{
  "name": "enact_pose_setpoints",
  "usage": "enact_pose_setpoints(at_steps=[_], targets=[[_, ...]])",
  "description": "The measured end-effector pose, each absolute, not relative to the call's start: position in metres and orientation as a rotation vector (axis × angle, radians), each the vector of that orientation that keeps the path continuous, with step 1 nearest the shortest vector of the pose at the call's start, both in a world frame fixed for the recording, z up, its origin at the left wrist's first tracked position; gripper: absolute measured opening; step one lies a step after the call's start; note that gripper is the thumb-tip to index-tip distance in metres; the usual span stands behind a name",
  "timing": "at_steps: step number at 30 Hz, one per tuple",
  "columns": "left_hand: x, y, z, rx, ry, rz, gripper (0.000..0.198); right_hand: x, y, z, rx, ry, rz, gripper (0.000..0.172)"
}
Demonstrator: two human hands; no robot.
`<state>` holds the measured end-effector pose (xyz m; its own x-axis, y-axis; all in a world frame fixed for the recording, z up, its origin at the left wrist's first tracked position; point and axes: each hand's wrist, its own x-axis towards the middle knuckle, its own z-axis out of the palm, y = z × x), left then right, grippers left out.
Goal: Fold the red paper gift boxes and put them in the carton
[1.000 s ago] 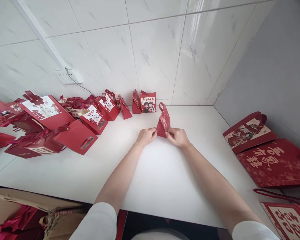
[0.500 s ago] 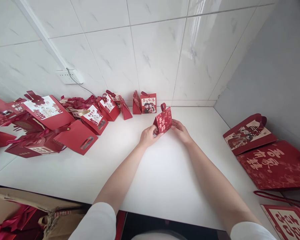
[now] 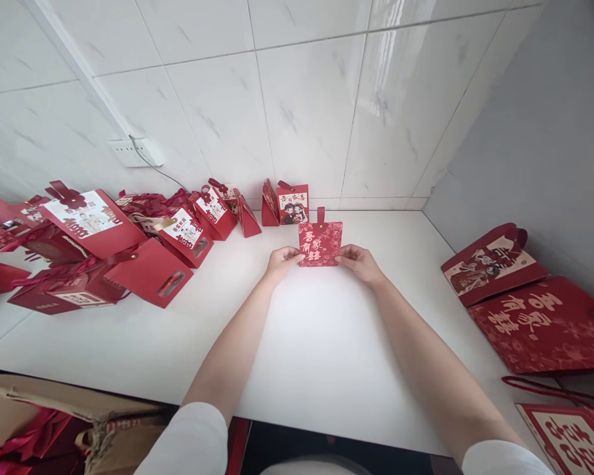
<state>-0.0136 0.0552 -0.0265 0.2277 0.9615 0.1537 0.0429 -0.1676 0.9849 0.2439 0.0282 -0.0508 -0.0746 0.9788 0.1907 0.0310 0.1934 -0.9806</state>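
A small red gift box (image 3: 321, 244) with pale gold characters and a ribbon loop on top faces me, upright at the middle of the white table (image 3: 317, 343). My left hand (image 3: 283, 262) grips its lower left side, thumb on the front. On the opposite side, my right hand (image 3: 360, 262) pinches the lower right edge. Behind the box, close to the wall, stands another red gift box (image 3: 294, 206) with a cartoon couple on its front. A narrow red box (image 3: 270, 203) seen from its side is just left of that one.
Many red gift boxes (image 3: 151, 270) are heaped along the left of the table. Larger red gift bags (image 3: 539, 323) lie at the right by the grey wall. A cardboard box (image 3: 54, 396) holding red items sits below the front left edge. A socket (image 3: 136, 153) is on the tiled wall.
The gift box has turned from an angle to face me squarely. My left hand has shifted slightly left, and my right hand has closed onto the box's right edge.
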Motion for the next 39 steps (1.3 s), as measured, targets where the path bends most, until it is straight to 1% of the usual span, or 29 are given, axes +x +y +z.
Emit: enact_pose_setpoints(at_steps=[5, 8, 12, 14, 16, 18, 24, 28, 33, 39], targets=[[-0.018, 0.055, -0.026, 1.474, 0.992, 1.099, 0.033, 0.246, 0.027, -0.050, -1.018, -1.394, 1.150, 0.041], [-0.018, 0.057, -0.028, 1.538, 1.053, 1.136, 0.030, 0.244, 0.025, -0.048, -1.037, -1.437, 1.165, 0.039], [-0.015, 0.062, -0.033, 1.663, 1.197, 1.174, 0.022, 0.238, 0.021, -0.045, -1.137, -1.539, 0.975, 0.039], [-0.015, 0.064, -0.038, 1.689, 1.217, 1.167, 0.024, 0.235, 0.022, -0.046, -1.173, -1.550, 0.862, 0.044], [-0.015, 0.066, -0.042, 1.675, 1.195, 1.154, 0.029, 0.234, 0.024, -0.049, -1.173, -1.551, 0.835, 0.048], [-0.015, 0.068, -0.046, 1.646, 1.170, 1.137, 0.031, 0.234, 0.026, -0.052, -1.166, -1.567, 0.866, 0.044], [-0.016, 0.066, -0.044, 1.622, 1.169, 1.132, 0.029, 0.236, 0.028, -0.054, -1.191, -1.578, 0.885, 0.035], [-0.015, 0.060, -0.034, 1.608, 1.220, 1.181, 0.024, 0.236, 0.027, -0.053, -1.218, -1.474, 0.895, 0.029], [-0.015, 0.057, -0.027, 1.543, 1.136, 1.202, 0.025, 0.237, 0.025, -0.049, -1.181, -1.368, 0.944, 0.033], [-0.018, 0.057, -0.027, 1.466, 0.988, 1.107, 0.031, 0.241, 0.022, -0.043, -1.040, -1.347, 1.148, 0.039]])
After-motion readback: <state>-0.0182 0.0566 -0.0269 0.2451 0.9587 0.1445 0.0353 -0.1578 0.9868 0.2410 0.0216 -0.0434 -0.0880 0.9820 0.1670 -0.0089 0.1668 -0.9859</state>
